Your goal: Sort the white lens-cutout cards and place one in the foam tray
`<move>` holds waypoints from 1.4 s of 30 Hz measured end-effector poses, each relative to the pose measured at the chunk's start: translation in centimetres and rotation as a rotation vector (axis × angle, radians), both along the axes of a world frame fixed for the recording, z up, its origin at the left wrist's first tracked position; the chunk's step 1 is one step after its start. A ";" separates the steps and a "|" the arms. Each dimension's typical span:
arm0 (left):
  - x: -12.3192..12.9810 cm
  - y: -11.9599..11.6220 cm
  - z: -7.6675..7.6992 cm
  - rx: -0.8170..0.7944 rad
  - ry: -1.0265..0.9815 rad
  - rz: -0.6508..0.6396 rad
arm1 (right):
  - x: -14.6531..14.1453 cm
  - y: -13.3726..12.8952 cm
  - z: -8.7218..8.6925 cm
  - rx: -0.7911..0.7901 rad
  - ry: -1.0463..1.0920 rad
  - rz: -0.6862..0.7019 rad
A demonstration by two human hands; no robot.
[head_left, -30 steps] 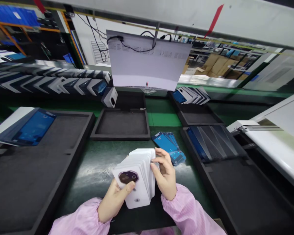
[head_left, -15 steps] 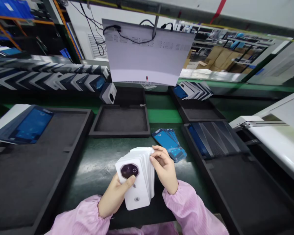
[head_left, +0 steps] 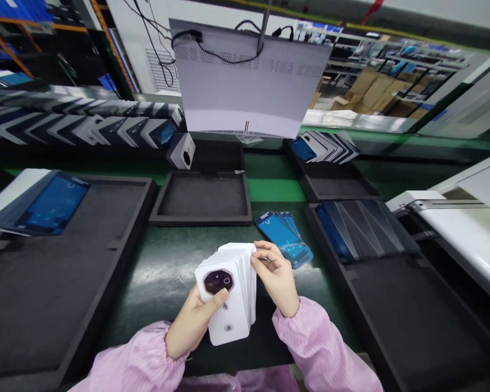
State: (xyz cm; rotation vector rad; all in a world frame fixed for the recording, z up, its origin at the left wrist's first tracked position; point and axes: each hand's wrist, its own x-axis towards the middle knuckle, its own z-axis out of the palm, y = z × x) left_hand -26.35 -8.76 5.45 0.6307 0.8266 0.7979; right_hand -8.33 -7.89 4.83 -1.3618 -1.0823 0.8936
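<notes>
A fanned stack of thin white phone-shaped panels (head_left: 233, 307), the front one bearing a dark camera patch and small printed marks, is tilted up over the work surface. My left hand (head_left: 193, 321) grips the stack from its left side, thumb across the front panel just below the camera patch. At the upper right corner, the fingertips of my right hand (head_left: 276, 276) pinch the edges of the rear panels. Just beyond that hand, several blue phone-sized sheets (head_left: 281, 234) lie fanned on the dark green surface (head_left: 163, 272).
A small black tray (head_left: 202, 222) lies ahead. Larger black trays flank me: the left one (head_left: 106, 204) bears blue-faced panels (head_left: 53, 201), the right one (head_left: 392, 305) dark translucent sheets (head_left: 367, 228). Rows of panels (head_left: 122, 130) stand behind, below a grey-white screen back (head_left: 245, 92).
The whole view shifts slightly as the head moves. Both hands keep nearly the same hold on the stack, and the panels stay fanned much as before.
</notes>
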 end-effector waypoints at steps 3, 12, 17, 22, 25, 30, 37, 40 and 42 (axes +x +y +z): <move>0.0 0.1 -0.1 0.003 0.017 -0.003 | 0.2 0.2 0.1 -0.043 -0.018 0.022; -0.1 0.3 0.0 -0.033 -0.020 -0.049 | 0.7 0.5 0.2 -0.120 -0.001 0.065; 0.0 0.3 0.2 -0.103 -0.087 -0.068 | 0.8 0.2 0.5 -0.028 -0.032 0.020; 0.0 0.3 0.3 -0.122 -0.142 -0.059 | 0.9 0.1 0.6 0.011 -0.024 -0.037; -0.1 0.4 0.2 -0.116 -0.144 -0.048 | 1.0 0.1 0.8 -0.016 -0.042 0.002; -0.1 0.5 0.0 -0.122 -0.152 -0.026 | 1.4 -0.1 1.0 -0.031 -0.082 0.087; -0.2 0.4 -0.1 -0.116 -0.252 -0.057 | 1.2 -0.7 1.9 0.121 -0.128 -0.147; -0.3 0.4 0.0 -0.120 -0.286 -0.065 | 2.6 -1.2 2.3 0.143 -0.280 -0.446; -0.3 0.5 0.0 -0.120 -0.298 -0.065 | 4.9 -1.7 2.7 0.125 -0.475 -0.727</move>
